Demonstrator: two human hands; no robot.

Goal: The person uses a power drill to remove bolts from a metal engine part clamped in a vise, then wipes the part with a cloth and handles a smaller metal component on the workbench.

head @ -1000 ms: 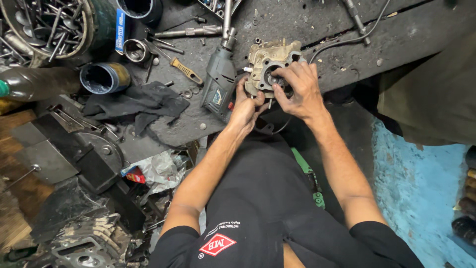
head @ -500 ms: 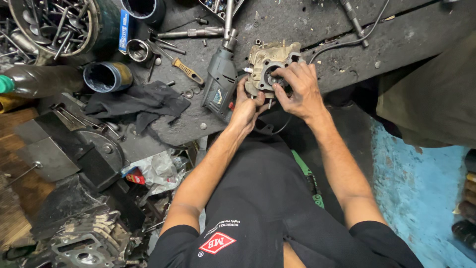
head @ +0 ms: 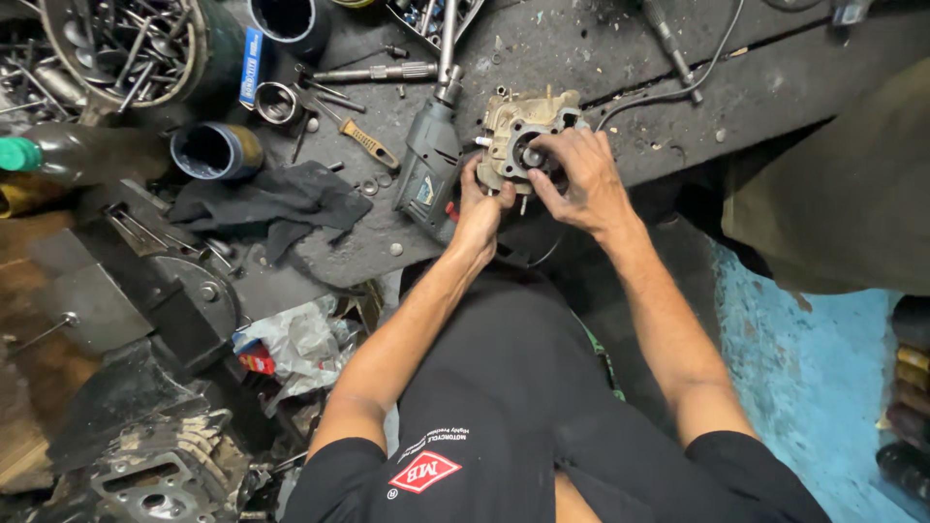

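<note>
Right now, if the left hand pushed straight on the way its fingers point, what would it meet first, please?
The left hand already touches the metal engine casting, so that comes first; the drill lies just beside its line.

One metal engine casting (head: 518,136) on the bench edge. Two bare hands on it: left hand (head: 481,211), right hand (head: 576,179). One electric drill (head: 429,169). Two open cylindrical cans: a blue-and-yellow can (head: 215,151) and a dark can (head: 288,21). One black rag (head: 271,201). One green-capped bottle (head: 58,155). One round container of loose metal tools (head: 121,48). One yellow-handled tool (head: 368,145).
</note>
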